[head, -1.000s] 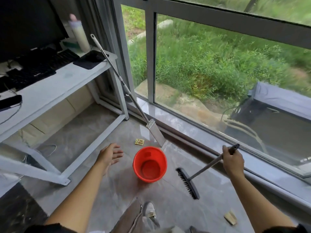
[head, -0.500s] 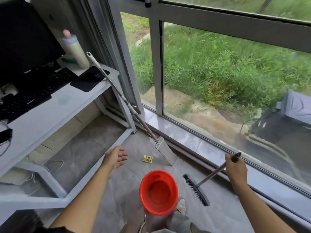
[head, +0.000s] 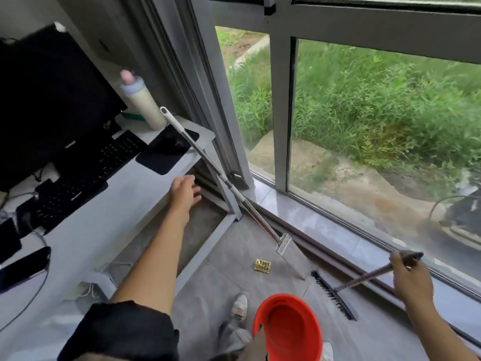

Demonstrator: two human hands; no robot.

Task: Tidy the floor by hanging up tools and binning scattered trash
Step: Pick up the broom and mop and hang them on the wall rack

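— Biggest thing first?
— Window [head: 377, 121] across the top and right, grass behind the glass. Then the white table [head: 86, 230] on the left, carrying a black monitor [head: 46, 100], a keyboard [head: 86, 175], a mouse pad [head: 166, 149] and a pale bottle [head: 141, 102] with a pink cap. Grey tiled floor [head: 234, 251] below.
— And the arms?
— Left arm stretched forward from a dark sleeve [head: 122, 332], passing over the table's front edge. Left hand [head: 183, 192] raised, palm down, fingers [head: 194, 190] loosely spread and slightly curled, holding nothing, just short of the mop handle. Right arm reaching out low along the window sill, right hand [head: 410, 278] wrapped around the top end of the brush handle, fingers pressed closed around it.
— Where are the tools?
— Flat mop [head: 229, 186] leaning: top of the handle against the table's far corner near the bottle, head down on the floor by the window track. Long-handled brush [head: 335, 298] tilted, bristle head on the floor right of the mop head.
— Trash?
— Red bucket [head: 289, 327] at the bottom, beside a shoe [head: 239, 304], apparently empty inside. Small yellow wrapper [head: 262, 265] flat on the floor between bucket and mop head, touching neither.
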